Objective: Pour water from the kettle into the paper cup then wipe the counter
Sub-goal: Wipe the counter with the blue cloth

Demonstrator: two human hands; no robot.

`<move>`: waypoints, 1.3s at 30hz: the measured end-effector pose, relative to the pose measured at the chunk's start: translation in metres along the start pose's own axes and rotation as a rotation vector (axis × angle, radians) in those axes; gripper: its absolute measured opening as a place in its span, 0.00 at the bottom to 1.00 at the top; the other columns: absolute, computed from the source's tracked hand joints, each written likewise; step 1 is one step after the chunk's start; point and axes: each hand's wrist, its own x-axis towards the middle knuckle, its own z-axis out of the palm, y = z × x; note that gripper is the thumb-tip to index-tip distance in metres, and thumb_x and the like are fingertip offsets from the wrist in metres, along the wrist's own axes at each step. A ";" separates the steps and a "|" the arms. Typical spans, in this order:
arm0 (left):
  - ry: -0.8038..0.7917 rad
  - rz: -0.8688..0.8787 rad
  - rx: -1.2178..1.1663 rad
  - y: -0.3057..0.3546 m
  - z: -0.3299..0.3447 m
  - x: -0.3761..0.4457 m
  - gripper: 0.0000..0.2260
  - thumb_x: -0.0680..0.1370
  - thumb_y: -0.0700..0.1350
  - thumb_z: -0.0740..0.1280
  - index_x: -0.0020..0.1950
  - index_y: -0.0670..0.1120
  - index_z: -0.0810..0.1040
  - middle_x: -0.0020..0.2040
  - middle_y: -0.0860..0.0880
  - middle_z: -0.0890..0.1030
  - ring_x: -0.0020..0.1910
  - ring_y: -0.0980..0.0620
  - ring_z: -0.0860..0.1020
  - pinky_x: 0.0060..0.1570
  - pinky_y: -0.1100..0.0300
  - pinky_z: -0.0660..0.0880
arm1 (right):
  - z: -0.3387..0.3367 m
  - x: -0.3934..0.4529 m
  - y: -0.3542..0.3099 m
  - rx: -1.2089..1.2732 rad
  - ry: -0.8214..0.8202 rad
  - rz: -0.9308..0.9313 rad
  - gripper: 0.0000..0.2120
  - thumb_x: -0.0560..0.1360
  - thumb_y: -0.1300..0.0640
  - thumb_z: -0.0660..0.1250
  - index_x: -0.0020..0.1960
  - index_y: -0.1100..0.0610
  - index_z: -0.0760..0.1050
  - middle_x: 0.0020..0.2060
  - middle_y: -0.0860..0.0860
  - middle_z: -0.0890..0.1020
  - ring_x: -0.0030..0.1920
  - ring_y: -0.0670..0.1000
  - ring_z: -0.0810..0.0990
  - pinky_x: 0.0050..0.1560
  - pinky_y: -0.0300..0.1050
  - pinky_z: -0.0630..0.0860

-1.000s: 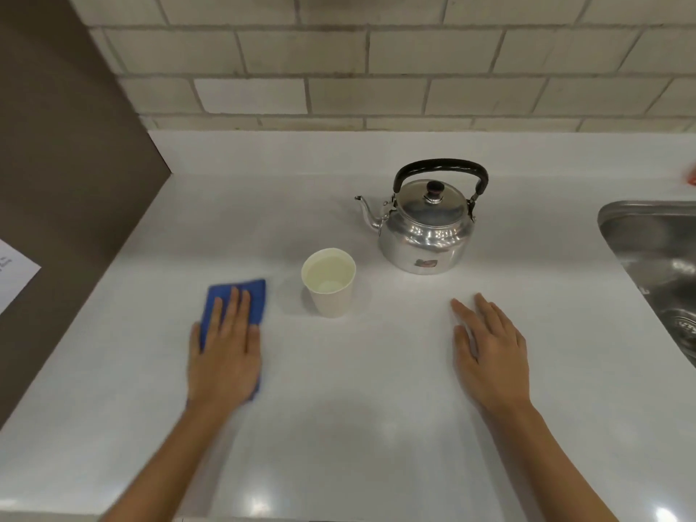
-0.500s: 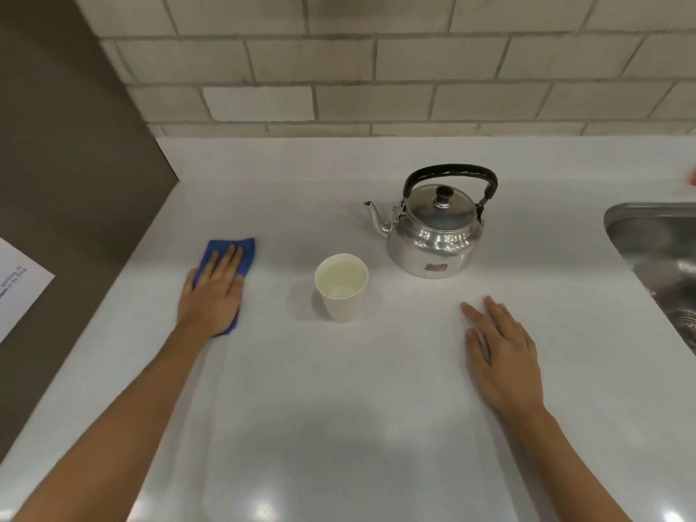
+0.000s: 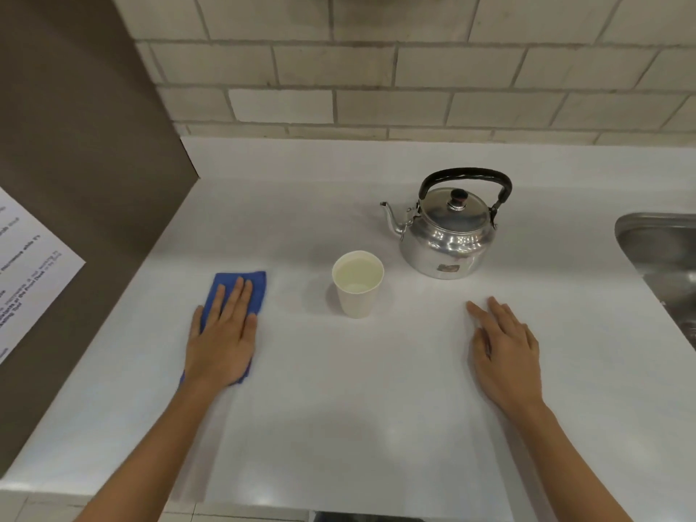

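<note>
A steel kettle (image 3: 448, 235) with a black handle stands upright at the back of the white counter (image 3: 357, 408), spout pointing left. In front and to its left is a paper cup (image 3: 357, 284) with water in it. My left hand (image 3: 222, 337) presses flat on a folded blue cloth (image 3: 252, 288) left of the cup, fingers stretched out over it. My right hand (image 3: 504, 352) rests flat on the bare counter, right of the cup and in front of the kettle, holding nothing.
A steel sink (image 3: 663, 258) is sunk into the counter at the right edge. A brown side panel (image 3: 75, 182) with a printed paper sheet (image 3: 26, 273) bounds the left. A tiled wall (image 3: 376, 69) runs along the back.
My left hand slid the blue cloth away from me and to the left, then back toward me and nearer the cup. My right hand stayed flat in place.
</note>
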 end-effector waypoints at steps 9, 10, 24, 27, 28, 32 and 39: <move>0.101 0.112 -0.012 0.056 0.030 -0.091 0.27 0.81 0.52 0.43 0.80 0.49 0.45 0.80 0.53 0.47 0.79 0.49 0.48 0.78 0.49 0.49 | 0.005 -0.001 -0.009 -0.031 0.035 0.009 0.23 0.78 0.65 0.60 0.72 0.54 0.73 0.75 0.57 0.69 0.78 0.56 0.62 0.77 0.59 0.52; 0.094 0.123 -0.014 0.056 0.030 -0.096 0.27 0.80 0.52 0.42 0.80 0.50 0.45 0.80 0.54 0.47 0.80 0.49 0.47 0.78 0.51 0.46 | 0.007 -0.002 -0.015 -0.019 0.039 -0.005 0.23 0.78 0.65 0.61 0.71 0.54 0.74 0.74 0.56 0.71 0.77 0.56 0.63 0.77 0.59 0.52; -0.008 0.022 -0.041 -0.010 0.000 0.019 0.24 0.84 0.53 0.44 0.79 0.56 0.40 0.81 0.59 0.42 0.80 0.55 0.39 0.79 0.49 0.41 | 0.049 -0.045 -0.105 0.045 -0.070 -0.201 0.19 0.78 0.60 0.65 0.68 0.51 0.77 0.74 0.52 0.72 0.76 0.52 0.66 0.73 0.54 0.60; -0.017 -0.002 -0.052 -0.016 -0.004 0.040 0.24 0.84 0.53 0.43 0.79 0.56 0.40 0.81 0.58 0.43 0.80 0.54 0.40 0.78 0.48 0.41 | 0.048 -0.044 -0.102 0.036 -0.072 -0.209 0.19 0.78 0.59 0.65 0.68 0.49 0.77 0.74 0.51 0.72 0.76 0.51 0.65 0.73 0.52 0.60; -0.014 -0.011 -0.055 -0.017 -0.004 0.044 0.24 0.84 0.53 0.43 0.79 0.56 0.40 0.81 0.58 0.42 0.80 0.54 0.40 0.78 0.47 0.41 | 0.049 -0.044 -0.102 0.038 -0.070 -0.210 0.19 0.78 0.59 0.65 0.68 0.49 0.77 0.74 0.51 0.72 0.76 0.51 0.66 0.73 0.52 0.60; -0.013 -0.025 -0.071 -0.018 -0.005 0.053 0.25 0.84 0.54 0.43 0.79 0.56 0.39 0.81 0.58 0.42 0.80 0.53 0.39 0.78 0.47 0.40 | 0.050 -0.044 -0.102 0.043 -0.051 -0.212 0.19 0.77 0.60 0.66 0.66 0.49 0.78 0.73 0.51 0.74 0.75 0.51 0.68 0.72 0.53 0.63; -0.022 0.010 -0.041 -0.017 -0.007 0.050 0.25 0.84 0.54 0.44 0.79 0.55 0.38 0.81 0.57 0.41 0.80 0.52 0.38 0.78 0.46 0.41 | 0.051 -0.044 -0.101 0.037 -0.040 -0.227 0.19 0.77 0.59 0.66 0.67 0.48 0.78 0.73 0.50 0.73 0.75 0.50 0.68 0.72 0.52 0.63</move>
